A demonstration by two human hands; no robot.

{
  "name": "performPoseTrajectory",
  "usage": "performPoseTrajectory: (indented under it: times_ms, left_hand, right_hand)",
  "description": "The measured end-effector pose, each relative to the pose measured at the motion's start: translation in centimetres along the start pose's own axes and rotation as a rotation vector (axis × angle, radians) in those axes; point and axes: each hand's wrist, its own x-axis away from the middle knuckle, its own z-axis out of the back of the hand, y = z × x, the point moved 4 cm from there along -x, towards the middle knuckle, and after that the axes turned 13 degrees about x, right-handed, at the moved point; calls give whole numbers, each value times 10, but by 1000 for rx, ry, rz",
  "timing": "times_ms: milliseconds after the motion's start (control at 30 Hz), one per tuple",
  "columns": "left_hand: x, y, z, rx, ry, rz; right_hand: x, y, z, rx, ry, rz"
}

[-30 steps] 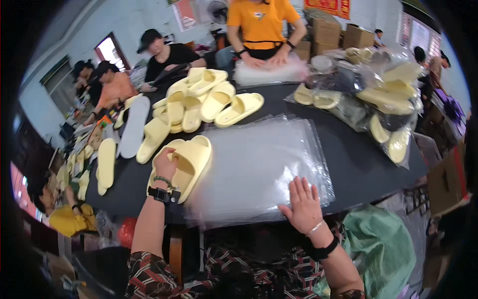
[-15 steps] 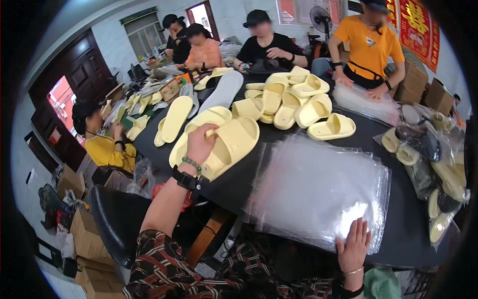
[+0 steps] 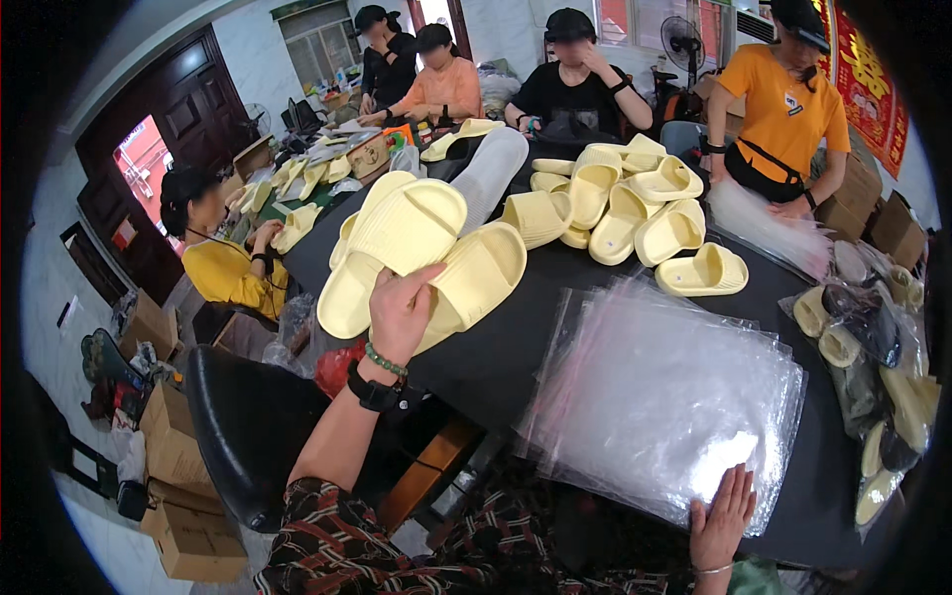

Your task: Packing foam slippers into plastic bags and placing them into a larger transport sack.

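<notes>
My left hand [image 3: 402, 307] is raised above the near left edge of the black table [image 3: 496, 347] and grips a pair of pale yellow slide sandals [image 3: 416, 258], soles toward me. My right hand [image 3: 722, 518] lies flat, fingers spread, on the near edge of a stack of clear plastic bags [image 3: 664, 397] on the table.
A heap of yellow sandals [image 3: 625, 203] lies at the table's far side. Bagged sandals [image 3: 873, 337] sit at the right. Several people work around the table, one in orange [image 3: 783, 109] handling bags. A black chair [image 3: 248, 426] and cardboard boxes [image 3: 178, 466] stand at my lower left.
My left hand has lifted the sandal pair up off the table toward me. The view has swung left, and my right hand has stayed on the bag stack.
</notes>
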Motion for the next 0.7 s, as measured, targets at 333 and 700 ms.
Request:
performPoseTrajectory:
  times_ms: [333,700]
  left_hand:
    - [3,14,-7,-8,13,-243]
    - [-192,-129,-32,38,98,148]
  right_hand:
    - [0,-2,3,-8,12,-1]
    - [3,-3,9,-34,14,-16]
